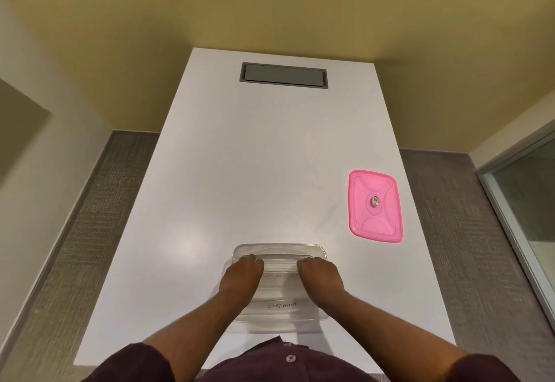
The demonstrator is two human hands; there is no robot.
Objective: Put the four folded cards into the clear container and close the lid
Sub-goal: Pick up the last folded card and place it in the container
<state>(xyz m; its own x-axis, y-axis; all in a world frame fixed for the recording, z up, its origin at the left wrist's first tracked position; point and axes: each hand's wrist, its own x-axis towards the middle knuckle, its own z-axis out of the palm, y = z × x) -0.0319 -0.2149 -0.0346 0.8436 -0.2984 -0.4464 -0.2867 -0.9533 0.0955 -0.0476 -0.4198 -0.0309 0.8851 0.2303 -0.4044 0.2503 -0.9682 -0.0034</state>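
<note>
Clear plastic at the near edge of the white table (210, 141): the clear container (279, 251) sits square in front of the person, and both hands are down inside it. The left hand (240, 276) and the right hand (319, 275) are curled, knuckles up, fingertips tucked toward the far wall; whether they pinch a card or just press down, I cannot tell. Folded cards (280, 306) lie in there already, one reading "ELEPHANT", another partly hidden between the hands, so a count of four can't be confirmed. Over by the right edge, well apart from the box, the pink lid (375, 206) lies flat on the table.

Looks like the settling step, then. Best played by flattening the cards so nothing rides above the rim, keeping every corner inside the walls. Then one hand steadies the box while the other fetches that lid, lines it up edge to edge and presses around the rim.
</note>
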